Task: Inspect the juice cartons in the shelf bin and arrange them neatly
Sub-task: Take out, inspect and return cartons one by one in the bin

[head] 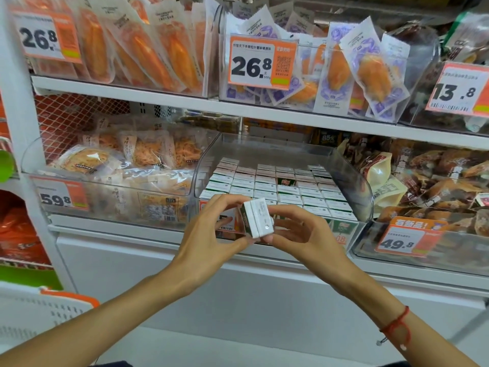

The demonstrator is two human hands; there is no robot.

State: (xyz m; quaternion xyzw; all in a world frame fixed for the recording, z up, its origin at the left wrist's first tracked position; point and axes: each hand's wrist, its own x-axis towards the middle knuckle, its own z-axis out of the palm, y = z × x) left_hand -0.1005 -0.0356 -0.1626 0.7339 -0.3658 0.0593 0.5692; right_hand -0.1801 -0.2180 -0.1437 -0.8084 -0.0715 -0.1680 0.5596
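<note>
You hold one small white-topped juice carton with green sides (258,219) between both hands, in front of the near wall of the clear plastic shelf bin (352,178), not inside it. Your left hand (209,234) takes the carton's left side: the fingers (225,201) curl over its upper left edge and the thumb lies under its lower left corner, so the carton is pinched between them. Your right hand (304,234) closes on the right side, with the forefinger bent along the upper right edge and the thumb touching the lower right corner; the other fingers are loosely curled behind. The carton is tilted, its white top turned toward you.

Farther back, inside the bin, the remaining rows of small white-topped cartons (277,189) stand packed upright, and one green gap (285,181) shows in the middle of the rows. A thin red string bracelet (397,327) sits on your right wrist. To the left of the bin lies a clear tray of bagged shredded snacks (127,165); to the right, a tray of brown packaged snacks (436,178).
</note>
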